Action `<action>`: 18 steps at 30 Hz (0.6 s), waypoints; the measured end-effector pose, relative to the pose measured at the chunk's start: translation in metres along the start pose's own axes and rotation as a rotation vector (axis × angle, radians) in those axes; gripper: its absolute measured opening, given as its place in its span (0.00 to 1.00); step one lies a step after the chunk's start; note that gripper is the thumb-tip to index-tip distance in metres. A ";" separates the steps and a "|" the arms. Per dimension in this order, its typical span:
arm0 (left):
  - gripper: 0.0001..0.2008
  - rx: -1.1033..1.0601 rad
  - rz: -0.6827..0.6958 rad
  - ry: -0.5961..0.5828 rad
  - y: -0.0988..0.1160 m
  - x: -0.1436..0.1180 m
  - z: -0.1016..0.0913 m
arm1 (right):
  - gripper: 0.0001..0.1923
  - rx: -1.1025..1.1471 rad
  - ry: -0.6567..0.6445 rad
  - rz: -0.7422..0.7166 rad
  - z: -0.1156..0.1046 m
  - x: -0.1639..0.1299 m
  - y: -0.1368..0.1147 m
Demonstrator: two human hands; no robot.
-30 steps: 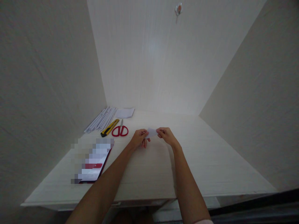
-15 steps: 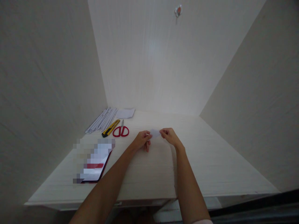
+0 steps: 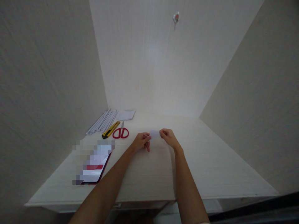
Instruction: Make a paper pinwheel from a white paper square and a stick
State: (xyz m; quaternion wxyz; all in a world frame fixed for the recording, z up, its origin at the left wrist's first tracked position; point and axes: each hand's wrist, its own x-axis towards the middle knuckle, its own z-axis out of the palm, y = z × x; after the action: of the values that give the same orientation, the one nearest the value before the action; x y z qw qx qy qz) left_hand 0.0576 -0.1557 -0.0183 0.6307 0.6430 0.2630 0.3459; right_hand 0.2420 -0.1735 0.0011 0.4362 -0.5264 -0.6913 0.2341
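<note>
A small white piece of paper point(image 3: 154, 134) is held just above the pale wooden table point(image 3: 210, 168) between both my hands. My left hand point(image 3: 141, 141) pinches its left edge with fingers curled. My right hand point(image 3: 169, 137) pinches its right edge. Both forearms reach in from the bottom of the view.
At the back left lie red-handled scissors point(image 3: 121, 132), a yellow utility knife point(image 3: 110, 129), a bundle of folded white paper strips point(image 3: 101, 121) and a small white sheet point(image 3: 125, 115). A phone point(image 3: 94, 166) rests near the front left. Walls close in on three sides.
Both hands with the paper have shifted slightly right and a little lower; the paper looks smaller between the fingers. Nothing else on the table moved.
</note>
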 end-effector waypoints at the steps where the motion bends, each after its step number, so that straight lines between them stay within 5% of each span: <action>1: 0.20 -0.013 -0.002 -0.001 0.000 0.000 0.001 | 0.13 -0.014 0.031 -0.013 0.001 0.000 0.000; 10: 0.21 -0.067 0.031 -0.034 -0.003 -0.003 0.002 | 0.14 -0.112 0.239 -0.024 -0.006 0.000 0.005; 13: 0.20 -0.042 0.044 0.047 -0.004 -0.005 -0.003 | 0.14 -0.104 0.372 0.012 -0.015 -0.002 0.006; 15: 0.18 -0.010 0.067 0.219 -0.004 -0.004 -0.006 | 0.14 -0.089 0.257 0.022 -0.016 -0.004 0.004; 18: 0.16 0.067 0.125 0.411 -0.004 0.001 -0.008 | 0.14 -0.048 -0.097 0.012 -0.010 -0.007 0.000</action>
State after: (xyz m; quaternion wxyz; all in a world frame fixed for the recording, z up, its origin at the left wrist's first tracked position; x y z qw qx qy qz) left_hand 0.0524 -0.1493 -0.0224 0.5195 0.5947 0.3570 0.4990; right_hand 0.2506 -0.1809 0.0036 0.3880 -0.5288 -0.7138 0.2455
